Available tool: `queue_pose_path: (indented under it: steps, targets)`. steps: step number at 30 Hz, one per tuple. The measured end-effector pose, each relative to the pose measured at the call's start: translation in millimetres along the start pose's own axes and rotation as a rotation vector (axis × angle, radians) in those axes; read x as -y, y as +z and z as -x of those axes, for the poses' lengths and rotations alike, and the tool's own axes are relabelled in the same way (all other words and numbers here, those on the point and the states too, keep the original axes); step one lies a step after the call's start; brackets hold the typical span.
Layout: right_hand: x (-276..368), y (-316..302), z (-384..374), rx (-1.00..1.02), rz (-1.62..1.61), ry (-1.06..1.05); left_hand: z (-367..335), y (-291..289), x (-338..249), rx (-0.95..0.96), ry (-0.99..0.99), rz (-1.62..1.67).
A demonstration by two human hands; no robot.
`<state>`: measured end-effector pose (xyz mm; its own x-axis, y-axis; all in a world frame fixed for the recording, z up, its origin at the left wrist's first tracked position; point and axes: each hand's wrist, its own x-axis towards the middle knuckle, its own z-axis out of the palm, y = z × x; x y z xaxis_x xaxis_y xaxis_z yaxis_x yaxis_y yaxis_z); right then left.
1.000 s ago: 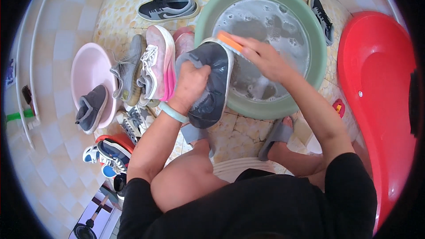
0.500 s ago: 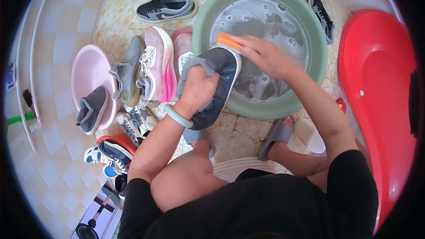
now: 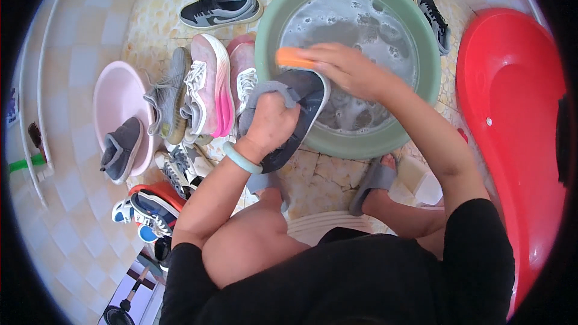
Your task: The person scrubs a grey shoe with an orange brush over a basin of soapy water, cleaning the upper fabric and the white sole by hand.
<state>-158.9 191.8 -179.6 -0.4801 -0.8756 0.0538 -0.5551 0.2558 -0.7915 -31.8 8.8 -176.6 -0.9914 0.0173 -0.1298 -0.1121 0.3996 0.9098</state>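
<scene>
My left hand (image 3: 274, 123) is pushed into the opening of a dark grey shoe (image 3: 308, 93), its fingers closed and partly hidden inside the grey lining. The shoe is held up at the near left rim of a green basin (image 3: 431, 93) of cloudy, sudsy water (image 3: 361, 36). In my right hand (image 3: 352, 71) is an orange-backed scrubbing brush (image 3: 292, 58), lying across the white-edged toe end of the shoe. The brush's bristles are out of sight. A matching dark grey shoe (image 3: 123, 147) leans on a pink basin (image 3: 117, 93) at the left.
Left of the green basin stand pink sneakers (image 3: 208, 84) and a grey knit sneaker (image 3: 171, 96). A black and grey sneaker (image 3: 221, 9) lies beyond them, another (image 3: 435, 18) at the far right. A red tub (image 3: 512, 102) lines the right side. My slippered feet flank the tiled floor (image 3: 331, 177).
My right hand and the brush have moved left along the toe end of the shoe. My left hand still holds the shoe in nearly the same place; the whole view has shifted slightly.
</scene>
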Motion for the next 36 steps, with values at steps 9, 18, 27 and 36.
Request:
queue_pose_path:
  steps: [9,18,27,36]
  targets:
    - [17,15,42,-0.300,-0.747,0.567,10,8,10,-0.020,0.058,0.007]
    - [16,18,12,-0.233,-0.300,0.505,4,0,-5,0.060,-0.016,-0.089]
    - [26,21,1,-0.282,-0.035,0.417,5,5,-7,0.006,0.104,-0.107]
    - [-5,13,-68,0.176,-0.090,0.253,11,9,-6,0.135,0.123,-0.318]
